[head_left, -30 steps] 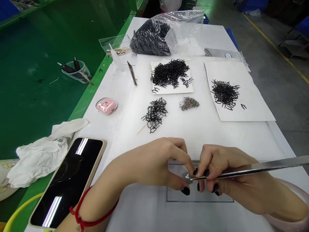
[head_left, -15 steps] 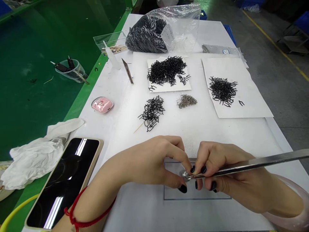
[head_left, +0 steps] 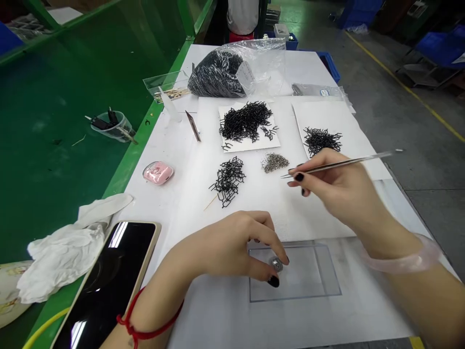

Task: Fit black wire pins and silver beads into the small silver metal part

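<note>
Between the thumb and forefinger of my left hand (head_left: 241, 249) sits a small round metal piece (head_left: 276, 264), over a clear plastic tray (head_left: 329, 271). My right hand (head_left: 334, 186) grips metal tweezers (head_left: 337, 165), their tips pointing left near a small pile of tiny metal parts (head_left: 275, 162). Whether the tips hold anything is too small to tell. Left of that pile lies a loose heap of black forked pieces (head_left: 228, 179). A bigger heap of the same pieces (head_left: 247, 120) rests on white paper behind, and another heap (head_left: 321, 140) is partly behind my right hand.
A phone (head_left: 109, 286) and a crumpled white cloth (head_left: 63, 257) lie at the left. Farther back are a pink case (head_left: 158, 173), a blade (head_left: 193, 126), a white nozzle bottle (head_left: 169, 106) and a plastic bag of black pieces (head_left: 218, 75). A plastic cup (head_left: 114, 127) stands by the green edge.
My right hand has moved away from the metal piece, up and forward with the tweezers toward the tiny parts. My left hand stays around the metal piece. The view has tilted up slightly.
</note>
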### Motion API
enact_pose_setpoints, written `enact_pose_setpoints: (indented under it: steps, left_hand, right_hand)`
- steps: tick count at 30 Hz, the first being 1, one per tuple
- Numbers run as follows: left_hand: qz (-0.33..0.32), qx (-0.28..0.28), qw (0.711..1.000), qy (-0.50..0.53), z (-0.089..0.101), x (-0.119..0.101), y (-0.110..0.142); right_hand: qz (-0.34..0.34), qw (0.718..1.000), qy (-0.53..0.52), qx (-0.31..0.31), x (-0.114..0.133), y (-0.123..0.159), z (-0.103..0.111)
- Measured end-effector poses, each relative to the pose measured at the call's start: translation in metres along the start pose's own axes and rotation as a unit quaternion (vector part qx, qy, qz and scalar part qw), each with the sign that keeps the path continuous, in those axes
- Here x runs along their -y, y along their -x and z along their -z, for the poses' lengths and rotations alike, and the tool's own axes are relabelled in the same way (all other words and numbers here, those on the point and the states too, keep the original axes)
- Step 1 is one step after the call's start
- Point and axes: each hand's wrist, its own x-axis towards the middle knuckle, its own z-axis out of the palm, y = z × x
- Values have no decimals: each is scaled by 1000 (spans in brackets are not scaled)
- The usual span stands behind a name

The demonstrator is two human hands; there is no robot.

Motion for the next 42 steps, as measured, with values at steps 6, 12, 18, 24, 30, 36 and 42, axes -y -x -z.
enact_pose_setpoints:
  steps: [6,12,18,24,30,36,42]
  left_hand:
    - [0,-1,1000,-3,-1,2,0]
    - [6,5,1000,-6,-1,1,1]
    - [13,2,1000,-7,-2,2,2]
    - [11,2,1000,-2,-2,1,3]
    - [16,-5,1000,-4,-3,3,3]
    - [16,0,1000,-4,-3,5,2]
    - [13,-2,1000,-10,-3,5,2]
  right_hand:
    - [-41,999,12,17,-35,-27,-18]
    - [-45,999,-5,4,-48,-22,-22]
    - [-65,998,-3,-7,-47,-22,-22]
    - [-101,992,30,-69,-46,-17,-17]
    - [-124,988,33,-85,-44,-13,-14]
    - [-93,993,36,-57,-48,-15,-15]
    - [-70,996,34,-39,-54,-14,-16]
